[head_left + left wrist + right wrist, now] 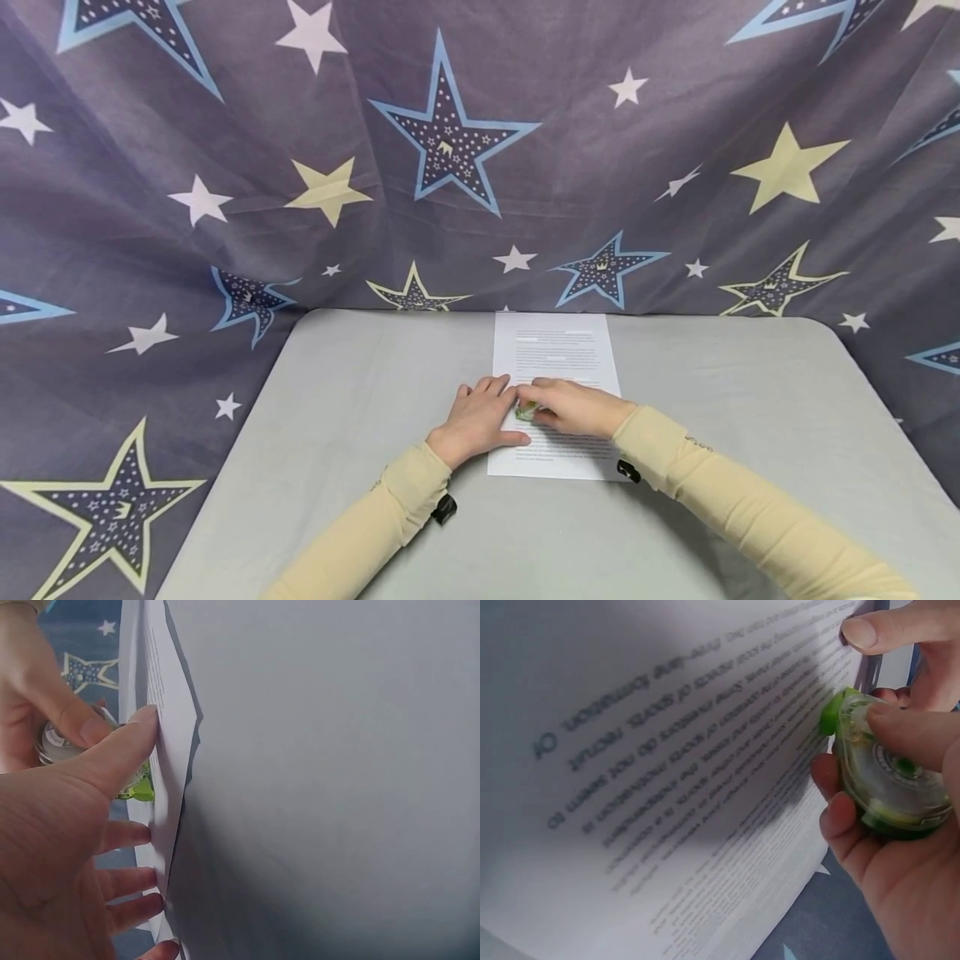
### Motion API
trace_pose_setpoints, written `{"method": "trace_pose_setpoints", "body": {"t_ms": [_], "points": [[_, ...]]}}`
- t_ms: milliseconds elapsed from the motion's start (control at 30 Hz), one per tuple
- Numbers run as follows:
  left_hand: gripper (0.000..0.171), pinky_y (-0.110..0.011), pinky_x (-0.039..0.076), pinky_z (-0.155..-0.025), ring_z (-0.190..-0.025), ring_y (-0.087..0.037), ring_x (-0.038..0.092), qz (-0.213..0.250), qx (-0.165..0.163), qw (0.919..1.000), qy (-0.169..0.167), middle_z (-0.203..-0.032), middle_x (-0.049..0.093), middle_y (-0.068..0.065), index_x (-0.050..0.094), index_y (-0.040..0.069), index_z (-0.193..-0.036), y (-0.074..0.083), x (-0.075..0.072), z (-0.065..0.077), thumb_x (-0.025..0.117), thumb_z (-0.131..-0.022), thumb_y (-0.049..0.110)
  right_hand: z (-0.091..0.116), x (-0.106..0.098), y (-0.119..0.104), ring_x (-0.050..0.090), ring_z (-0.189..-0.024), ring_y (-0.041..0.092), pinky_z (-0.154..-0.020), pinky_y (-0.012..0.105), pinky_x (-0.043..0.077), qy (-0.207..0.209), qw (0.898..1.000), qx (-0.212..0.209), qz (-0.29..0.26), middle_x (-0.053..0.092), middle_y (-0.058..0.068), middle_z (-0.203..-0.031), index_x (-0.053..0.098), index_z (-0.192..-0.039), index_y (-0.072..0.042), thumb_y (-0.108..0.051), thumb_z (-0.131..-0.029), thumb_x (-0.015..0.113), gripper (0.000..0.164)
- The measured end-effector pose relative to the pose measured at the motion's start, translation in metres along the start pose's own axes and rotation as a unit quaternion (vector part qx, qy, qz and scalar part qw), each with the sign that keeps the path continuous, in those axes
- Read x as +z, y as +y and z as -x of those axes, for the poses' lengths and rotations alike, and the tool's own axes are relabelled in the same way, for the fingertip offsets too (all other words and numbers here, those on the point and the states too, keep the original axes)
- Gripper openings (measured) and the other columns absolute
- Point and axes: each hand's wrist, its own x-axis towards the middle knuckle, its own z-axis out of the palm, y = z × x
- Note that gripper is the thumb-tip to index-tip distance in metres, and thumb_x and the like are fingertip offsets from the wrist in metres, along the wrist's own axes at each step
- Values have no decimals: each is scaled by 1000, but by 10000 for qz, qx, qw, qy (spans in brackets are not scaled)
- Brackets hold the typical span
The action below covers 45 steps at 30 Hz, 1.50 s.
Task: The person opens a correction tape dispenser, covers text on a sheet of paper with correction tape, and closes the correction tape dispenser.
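A sheet of printed paper (551,462) lies on the grey table. My left hand (477,421) rests on its left side with the fingers spread, the thumb pointing right across the lower text. Beside it, my right hand (576,408) grips a correction tape (900,776) with a clear case and green parts. The green tip of the dispenser is at the paper in the right wrist view, close to the left fingers; whether it touches is hard to tell. In the head view the fingers hide most of the correction tape.
Several white strips (577,332) cover bits of the printed lines on the upper page. The table (360,400) ends at a dark curtain (480,242) with stars, which hangs along its back and sides.
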Motion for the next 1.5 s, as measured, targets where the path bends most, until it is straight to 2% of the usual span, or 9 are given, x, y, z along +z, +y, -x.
{"method": "trace_pose_setpoints", "body": {"t_ms": [200,400,667,1100,1500], "points": [[87,-52,39,-100,-144,-33,43,-51,-39,10000,-34,-159,45,-15,53,16,-152,1,1,-2,77,-84,65,-2,2,0,60,-80,13,-77,30,54,-60,9996,111,259,60,2,-96,58,-108,-11,2,-96,68,21],[98,-54,37,-103,-147,-32,38,-223,-64,9993,-310,-162,40,-15,48,18,-155,2,0,-1,77,-79,72,-4,2,-4,49,-70,10,-68,27,47,-112,9989,172,414,54,-1,-88,57,-105,-11,5,-93,67,22],[99,-56,36,-104,-148,-31,37,-300,-92,9989,-355,-163,39,-14,47,17,-155,1,-1,-1,75,-79,74,-5,0,-6,47,-67,11,-65,28,45,-322,9980,241,480,50,-1,-87,54,-106,-10,6,-93,67,24],[99,-57,37,-103,-147,-32,38,-415,39,9988,-261,-162,39,-14,46,16,-155,-1,3,1,74,-80,74,-2,-3,-8,50,-68,12,-66,29,47,-300,9981,343,424,53,0,-87,57,-109,-11,7,-93,66,25],[100,-58,36,-105,-150,-32,35,-397,12,9986,-336,-165,36,-14,43,18,-158,-3,5,-1,72,-81,75,-1,-3,-7,50,-69,12,-66,28,47,-329,9977,428,415,54,1,-89,57,-108,-12,7,-93,67,26]]}}
